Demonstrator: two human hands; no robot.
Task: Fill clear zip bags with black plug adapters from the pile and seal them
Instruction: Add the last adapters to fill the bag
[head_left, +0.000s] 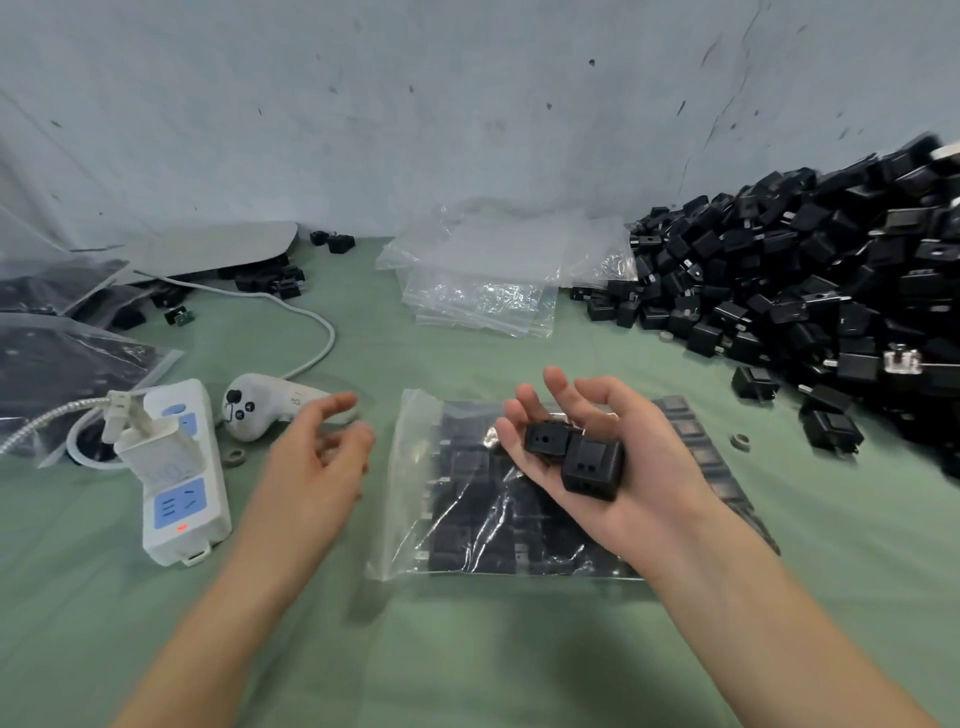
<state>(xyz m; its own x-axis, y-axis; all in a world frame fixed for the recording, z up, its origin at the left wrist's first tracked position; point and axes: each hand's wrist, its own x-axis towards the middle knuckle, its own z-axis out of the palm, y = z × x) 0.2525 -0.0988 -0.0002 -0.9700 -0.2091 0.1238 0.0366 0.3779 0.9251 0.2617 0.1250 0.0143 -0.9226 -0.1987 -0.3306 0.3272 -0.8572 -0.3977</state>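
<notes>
Nearest, the left forearm (208, 623) and right forearm (769, 623) reach in over the green cloth (467, 675). The right hand (623, 467) lies palm up, fingers loosely spread, not clamped. Two adapters (592, 465) simply rest on it, directly above the bag (410, 467). The bag lies flat on the cloth and already holds rows of black adapters. A clear empty strip runs down its left side, which is probably the mouth. I cannot see whether it is sealed.

The left hand (317, 457) hovers just left of the bag, fingers loosely curled, holding nothing. The pile (805, 270) slopes up at the right, well apart from the hands. A stack of empty bags (483, 291) lies near the wall.

The main risk is that nothing pinches the two adapters, so any tilt of the palm could drop them onto the bag or cloth. The thin film may also fold shut unless the free hand holds the mouth open. Crooked pieces near the strip could stop the zip from closing. The power strip (182, 499) and the remote (254, 405) sit near the left hand, where a careless sweep would knock them.
</notes>
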